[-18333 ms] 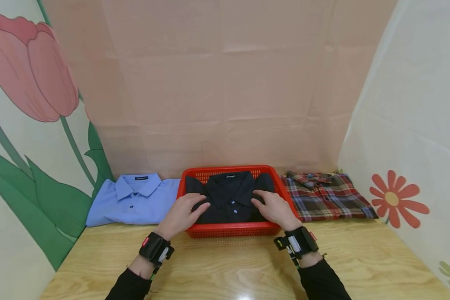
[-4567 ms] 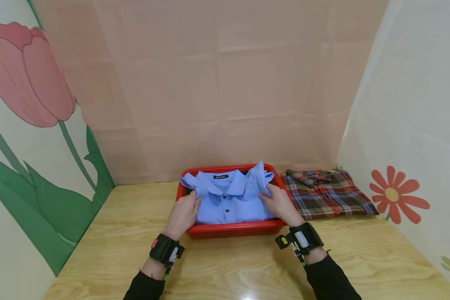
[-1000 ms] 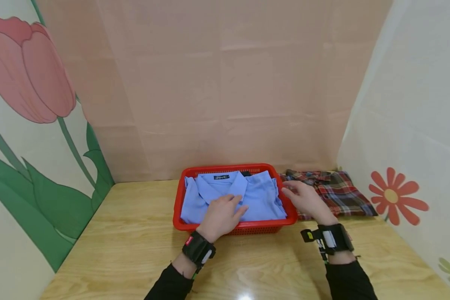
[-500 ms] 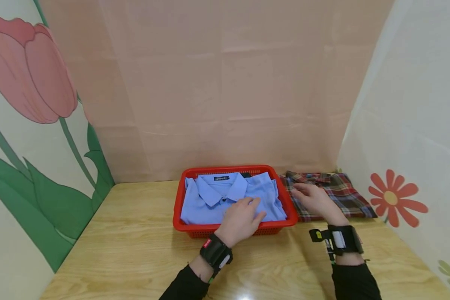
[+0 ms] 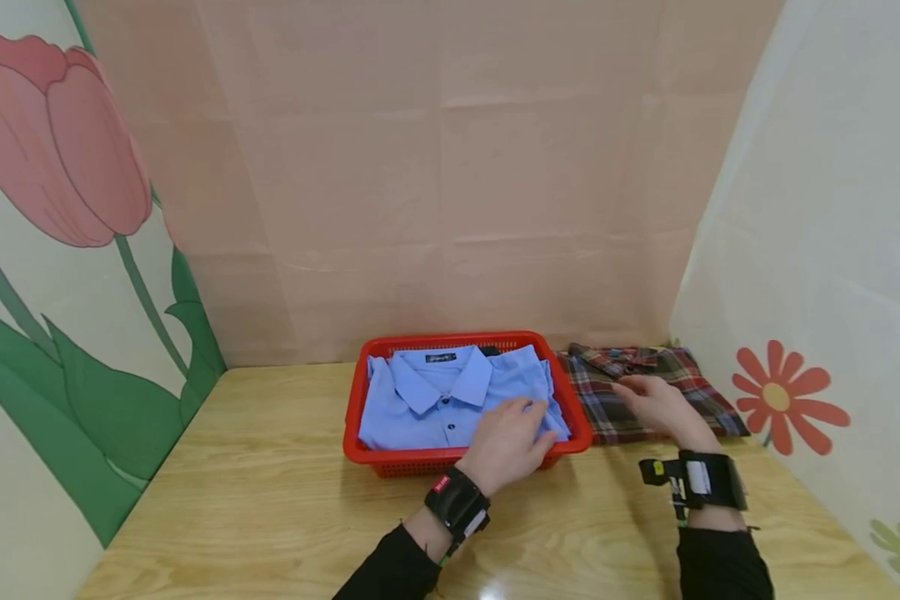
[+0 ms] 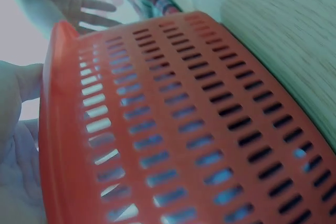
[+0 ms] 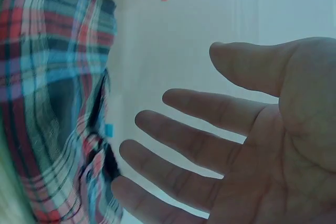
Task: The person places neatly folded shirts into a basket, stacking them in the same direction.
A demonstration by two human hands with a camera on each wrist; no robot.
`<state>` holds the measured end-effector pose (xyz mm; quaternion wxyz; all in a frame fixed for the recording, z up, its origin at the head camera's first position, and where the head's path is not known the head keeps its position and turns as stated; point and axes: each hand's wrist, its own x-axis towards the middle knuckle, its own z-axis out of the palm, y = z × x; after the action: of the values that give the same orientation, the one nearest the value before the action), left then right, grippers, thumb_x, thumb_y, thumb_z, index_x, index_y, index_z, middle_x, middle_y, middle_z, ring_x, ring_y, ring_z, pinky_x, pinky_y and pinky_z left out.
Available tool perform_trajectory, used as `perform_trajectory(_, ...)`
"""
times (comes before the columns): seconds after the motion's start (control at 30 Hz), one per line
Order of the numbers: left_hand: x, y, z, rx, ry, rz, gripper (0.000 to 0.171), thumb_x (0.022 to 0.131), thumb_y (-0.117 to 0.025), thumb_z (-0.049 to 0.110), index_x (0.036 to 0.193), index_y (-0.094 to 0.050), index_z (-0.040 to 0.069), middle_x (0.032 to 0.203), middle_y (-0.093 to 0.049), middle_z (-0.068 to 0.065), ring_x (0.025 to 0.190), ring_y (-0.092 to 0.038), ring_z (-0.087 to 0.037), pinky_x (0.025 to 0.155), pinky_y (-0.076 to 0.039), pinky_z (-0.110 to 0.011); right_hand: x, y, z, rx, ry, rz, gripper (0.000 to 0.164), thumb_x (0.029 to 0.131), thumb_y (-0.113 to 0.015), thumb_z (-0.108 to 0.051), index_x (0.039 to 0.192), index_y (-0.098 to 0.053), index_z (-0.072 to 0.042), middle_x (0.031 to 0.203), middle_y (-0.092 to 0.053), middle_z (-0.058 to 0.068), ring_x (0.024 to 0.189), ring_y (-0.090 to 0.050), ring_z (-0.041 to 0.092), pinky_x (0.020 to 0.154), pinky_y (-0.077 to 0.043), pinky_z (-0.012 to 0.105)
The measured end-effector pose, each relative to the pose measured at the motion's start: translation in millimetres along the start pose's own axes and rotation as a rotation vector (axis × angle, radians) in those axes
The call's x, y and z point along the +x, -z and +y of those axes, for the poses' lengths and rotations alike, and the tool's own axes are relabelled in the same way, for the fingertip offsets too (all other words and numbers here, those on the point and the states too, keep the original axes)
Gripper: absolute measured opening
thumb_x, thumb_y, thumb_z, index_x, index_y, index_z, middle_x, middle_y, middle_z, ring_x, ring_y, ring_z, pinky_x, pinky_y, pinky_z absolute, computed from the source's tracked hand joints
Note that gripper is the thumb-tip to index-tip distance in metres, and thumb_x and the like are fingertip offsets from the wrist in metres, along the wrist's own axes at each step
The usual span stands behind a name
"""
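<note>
A folded light blue shirt (image 5: 420, 408), collar at the back, lies in the red plastic basket (image 5: 420, 457). My left hand (image 5: 506, 446) is over the basket's front right part, holding nothing, its fingers relaxed; the left wrist view shows it beside the slotted basket wall (image 6: 173, 103). Right of the basket, a folded plaid shirt (image 5: 690, 392) lies on the table. Above it is my right hand (image 5: 663, 408), empty. In the right wrist view its fingers (image 7: 184, 135) are spread and straight, apart from the plaid cloth (image 7: 52, 77).
A bit of black cloth (image 5: 489, 351) shows behind the blue shirt in the basket. The wooden table (image 5: 270, 500) meets a pinkish-brown backdrop (image 5: 435, 208) at the back. Walls with a painted tulip (image 5: 97, 150) and a red flower (image 5: 780, 396) stand at the sides.
Over the last second both hands have moved right, the left across the blue shirt and the right over the plaid one. Earlier, the blue shirt went from the left table into the basket, onto the black shirt.
</note>
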<state>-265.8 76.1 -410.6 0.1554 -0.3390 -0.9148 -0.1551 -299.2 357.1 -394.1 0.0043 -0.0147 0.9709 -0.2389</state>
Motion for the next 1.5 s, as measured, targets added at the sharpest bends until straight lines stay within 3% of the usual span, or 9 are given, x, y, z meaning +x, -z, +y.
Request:
perform_trajectory(0.2, 10.0, -3.7, 13.8, 0.018, -0.033, 0.02, 0.039, 0.1, -0.05, 0.047, 0.127, -0.059, 0.019, 0.114, -0.063, 0.002, 0.105, -0.062, -0.014, 0.081, -0.055, -0.029, 2, 2, 25, 0.04, -0.065, -0.028, 0.081, 0.102, -0.032, -0.057, 0.144, -0.037, 0.012, 0.14, -0.043, 0.038, 0.125, -0.044, 0.055, 0.094, -0.042, 0.064)
perform_trajectory(0.37, 17.3, -10.8, 25.4, 0.064, -0.067, 0.032, 0.038, 0.1, -0.051, 0.048, 0.125, -0.059, 0.022, 0.118, -0.062, 0.002, 0.11, -0.059, -0.013, 0.088, -0.053, -0.027, 1, 4, 50, 0.073, -0.193, -0.044, 0.086, 0.101, -0.031, -0.058, 0.144, -0.03, 0.017, 0.14, -0.036, 0.042, 0.126, -0.037, 0.059, 0.097, -0.039, 0.065)
perform_trajectory(0.6, 22.1, -21.8, 44.0, 0.164, -0.181, 0.123, 0.036, 0.095, -0.062, 0.041, 0.123, -0.061, 0.019, 0.115, -0.06, 0.002, 0.108, -0.057, -0.01, 0.088, -0.052, -0.021, -1, 5, 81, 0.12, -0.348, -0.021, 0.097, 0.098, -0.035, -0.06, 0.145, -0.01, 0.021, 0.144, -0.016, 0.048, 0.131, -0.022, 0.063, 0.105, -0.03, 0.068)
perform_trajectory(0.9, 23.7, -28.4, 66.4, 0.169, -0.28, 0.118, 0.035, 0.094, -0.063, 0.041, 0.123, -0.061, 0.021, 0.126, -0.059, 0.001, 0.125, -0.053, -0.012, 0.109, -0.039, -0.021, -9, 8, 113, 0.135, -0.38, 0.082, 0.089, 0.1, -0.038, -0.053, 0.14, -0.021, 0.024, 0.133, -0.03, 0.049, 0.12, -0.036, 0.061, 0.097, -0.038, 0.065)
perform_trajectory(1.07, 24.0, -27.7, 81.1, 0.161, -0.356, 0.006, 0.036, 0.097, -0.058, 0.042, 0.128, -0.057, 0.024, 0.129, -0.055, 0.006, 0.127, -0.049, -0.007, 0.109, -0.035, -0.017, -11, 8, 119, 0.182, -0.464, 0.091, 0.09, 0.099, -0.039, -0.052, 0.14, -0.017, 0.025, 0.133, -0.03, 0.048, 0.12, -0.037, 0.058, 0.098, -0.038, 0.063)
perform_trajectory(1.2, 23.8, -34.8, 89.2, 0.162, -0.382, -0.106, 0.034, 0.098, -0.055, 0.045, 0.127, -0.054, 0.027, 0.129, -0.051, 0.01, 0.126, -0.047, -0.003, 0.107, -0.036, -0.014, -10, 5, 125, 0.191, -0.512, 0.051, 0.096, 0.099, -0.039, -0.053, 0.141, -0.007, 0.027, 0.138, -0.021, 0.05, 0.127, -0.028, 0.061, 0.104, -0.033, 0.065)
perform_trajectory(1.37, 21.2, -51.8, 89.3, 0.157, -0.301, -0.19, 0.042, 0.097, -0.056, 0.048, 0.132, -0.053, 0.027, 0.128, -0.051, 0.009, 0.126, -0.046, -0.005, 0.105, -0.04, -0.018, -9, 0, 133, 0.202, -0.526, 0.035, 0.093, 0.099, -0.04, -0.051, 0.14, -0.011, 0.028, 0.136, -0.024, 0.049, 0.125, -0.031, 0.059, 0.105, -0.033, 0.065)
perform_trajectory(1.5, 19.5, -66.2, 85.7, 0.119, -0.143, -0.274, 0.051, 0.093, -0.06, 0.053, 0.137, -0.049, 0.029, 0.139, -0.047, 0.001, 0.122, -0.052, -0.01, 0.092, -0.051, -0.025, -9, -3, 141, 0.203, -0.527, 0.025, 0.096, 0.098, -0.04, -0.054, 0.139, -0.013, 0.028, 0.135, -0.025, 0.05, 0.124, -0.033, 0.059, 0.104, -0.034, 0.064)
